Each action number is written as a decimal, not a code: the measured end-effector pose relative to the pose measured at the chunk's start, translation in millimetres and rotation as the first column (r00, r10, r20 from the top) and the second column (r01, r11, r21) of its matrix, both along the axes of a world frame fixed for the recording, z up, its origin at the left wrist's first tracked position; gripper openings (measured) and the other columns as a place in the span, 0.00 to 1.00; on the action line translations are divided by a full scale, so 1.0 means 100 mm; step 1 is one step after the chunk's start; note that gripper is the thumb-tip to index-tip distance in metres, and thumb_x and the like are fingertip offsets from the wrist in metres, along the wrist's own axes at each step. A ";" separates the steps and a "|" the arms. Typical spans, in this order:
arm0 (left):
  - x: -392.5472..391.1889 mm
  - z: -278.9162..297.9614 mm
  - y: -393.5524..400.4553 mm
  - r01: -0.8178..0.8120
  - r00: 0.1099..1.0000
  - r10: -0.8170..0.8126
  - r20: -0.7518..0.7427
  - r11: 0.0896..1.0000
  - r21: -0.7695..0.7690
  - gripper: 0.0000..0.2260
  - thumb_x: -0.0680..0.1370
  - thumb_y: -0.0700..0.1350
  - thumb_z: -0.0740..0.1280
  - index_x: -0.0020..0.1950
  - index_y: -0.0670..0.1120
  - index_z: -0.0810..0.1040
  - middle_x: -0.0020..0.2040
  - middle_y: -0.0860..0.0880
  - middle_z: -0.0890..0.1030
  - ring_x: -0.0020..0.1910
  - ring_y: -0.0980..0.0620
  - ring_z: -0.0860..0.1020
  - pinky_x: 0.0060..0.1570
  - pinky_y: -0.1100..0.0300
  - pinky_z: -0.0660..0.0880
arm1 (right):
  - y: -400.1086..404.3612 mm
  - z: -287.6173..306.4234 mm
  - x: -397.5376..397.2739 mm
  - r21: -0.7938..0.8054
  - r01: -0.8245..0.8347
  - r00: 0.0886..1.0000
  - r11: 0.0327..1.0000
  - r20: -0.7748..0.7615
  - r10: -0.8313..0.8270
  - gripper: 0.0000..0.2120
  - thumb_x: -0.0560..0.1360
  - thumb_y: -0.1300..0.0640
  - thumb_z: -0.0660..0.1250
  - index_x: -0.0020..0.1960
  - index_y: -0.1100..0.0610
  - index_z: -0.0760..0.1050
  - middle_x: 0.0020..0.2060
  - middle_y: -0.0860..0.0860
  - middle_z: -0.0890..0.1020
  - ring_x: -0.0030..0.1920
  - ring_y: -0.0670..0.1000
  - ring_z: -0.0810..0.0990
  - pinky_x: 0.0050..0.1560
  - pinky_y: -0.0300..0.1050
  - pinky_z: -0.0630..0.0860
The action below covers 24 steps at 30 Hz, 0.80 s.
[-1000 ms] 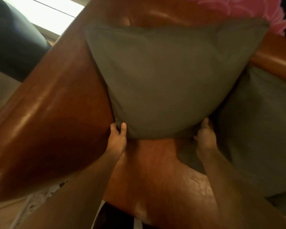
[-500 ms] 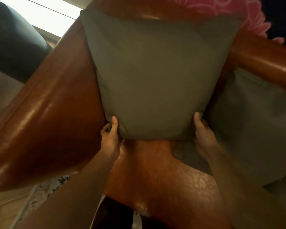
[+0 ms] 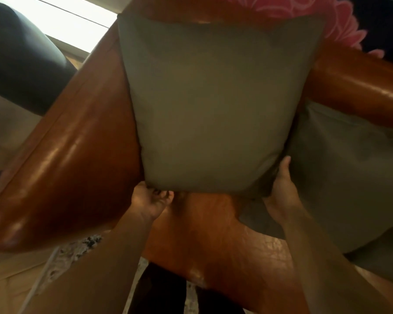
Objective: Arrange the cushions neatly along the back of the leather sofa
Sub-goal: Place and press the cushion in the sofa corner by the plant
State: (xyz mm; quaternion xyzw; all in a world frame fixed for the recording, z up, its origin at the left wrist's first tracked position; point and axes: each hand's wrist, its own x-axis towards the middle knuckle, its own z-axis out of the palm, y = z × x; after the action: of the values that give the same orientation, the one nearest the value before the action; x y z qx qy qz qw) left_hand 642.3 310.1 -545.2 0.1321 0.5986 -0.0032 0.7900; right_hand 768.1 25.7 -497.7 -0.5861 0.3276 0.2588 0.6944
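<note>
Since the earlier frame, left hand [image 3: 149,201] slid beneath the square olive-grey fabric cushion [image 3: 213,105], gripping its lower corner; right hand [image 3: 281,186] holds the other corner. Cushion stands frame centre against brown leather sofa [image 3: 61,159].

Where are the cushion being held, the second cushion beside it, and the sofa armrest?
held cushion [image 3: 213,105], head view, middle of its front face.
second cushion [image 3: 345,173], head view, middle of its visible face, right of the held cushion.
sofa armrest [image 3: 61,168], head view, glossy top of the rounded leather roll.
</note>
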 end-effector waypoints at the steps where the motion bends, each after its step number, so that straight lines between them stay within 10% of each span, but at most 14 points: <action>1: 0.01 0.00 0.00 -0.003 1.000 0.003 0.001 1.000 -0.011 0.14 0.84 0.46 0.54 0.45 0.46 0.76 0.41 0.47 0.76 0.35 0.50 0.71 0.41 0.55 0.71 | -0.02 0.00 -0.02 -0.005 0.050 0.999 0.999 0.001 -0.050 0.27 0.78 0.32 0.62 0.67 0.50 0.77 0.63 0.46 0.83 0.60 0.47 0.82 0.64 0.50 0.76; 4: 0.02 0.02 -0.04 0.002 1.000 -0.001 0.004 1.000 -0.031 0.11 0.85 0.46 0.57 0.48 0.46 0.77 0.46 0.47 0.78 0.39 0.49 0.74 0.43 0.52 0.72 | -0.08 -0.01 -0.10 -0.072 0.114 0.993 0.991 0.009 -0.114 0.13 0.84 0.47 0.61 0.59 0.51 0.81 0.56 0.46 0.86 0.57 0.48 0.84 0.54 0.47 0.80; 7: 0.09 0.05 -0.09 0.011 1.000 -0.012 -0.023 0.999 -0.036 0.10 0.85 0.44 0.58 0.52 0.46 0.78 0.53 0.47 0.80 0.49 0.48 0.77 0.46 0.48 0.74 | -0.04 -0.01 -0.16 -0.116 0.072 0.997 0.991 0.026 -0.069 0.18 0.81 0.38 0.62 0.58 0.48 0.82 0.51 0.42 0.87 0.50 0.44 0.86 0.41 0.41 0.83; 11: 0.14 0.12 0.04 0.023 0.998 -0.025 -0.056 0.999 -0.037 0.11 0.87 0.45 0.54 0.58 0.49 0.76 0.49 0.45 0.80 0.42 0.47 0.78 0.47 0.47 0.73 | 0.00 -0.11 -0.13 -0.240 -0.039 0.996 0.970 0.064 0.056 0.37 0.71 0.26 0.58 0.75 0.41 0.70 0.70 0.42 0.77 0.69 0.47 0.76 0.71 0.52 0.72; 18: 0.11 0.01 0.23 0.153 0.983 -0.166 -0.083 0.978 -0.144 0.09 0.82 0.46 0.61 0.43 0.49 0.75 0.33 0.50 0.75 0.33 0.53 0.67 0.40 0.57 0.65 | 0.02 -0.09 -0.04 -0.350 0.043 0.991 0.936 0.136 0.006 0.31 0.81 0.34 0.53 0.79 0.45 0.63 0.74 0.46 0.71 0.71 0.49 0.71 0.71 0.50 0.68; 24: 0.13 -0.08 0.19 -0.223 0.975 0.217 -0.054 0.940 -0.259 0.15 0.86 0.50 0.59 0.70 0.48 0.76 0.69 0.43 0.78 0.68 0.41 0.75 0.66 0.45 0.72 | 0.13 0.06 0.05 -0.266 0.158 0.971 0.951 0.215 -0.102 0.19 0.85 0.44 0.56 0.74 0.46 0.71 0.59 0.41 0.81 0.56 0.43 0.80 0.52 0.42 0.76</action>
State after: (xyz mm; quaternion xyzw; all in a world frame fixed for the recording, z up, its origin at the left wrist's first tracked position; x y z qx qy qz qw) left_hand 655.5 329.6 -553.0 -0.0417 0.6136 0.0040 0.7885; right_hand 773.1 39.0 -492.1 -0.6787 0.3283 0.1034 0.6487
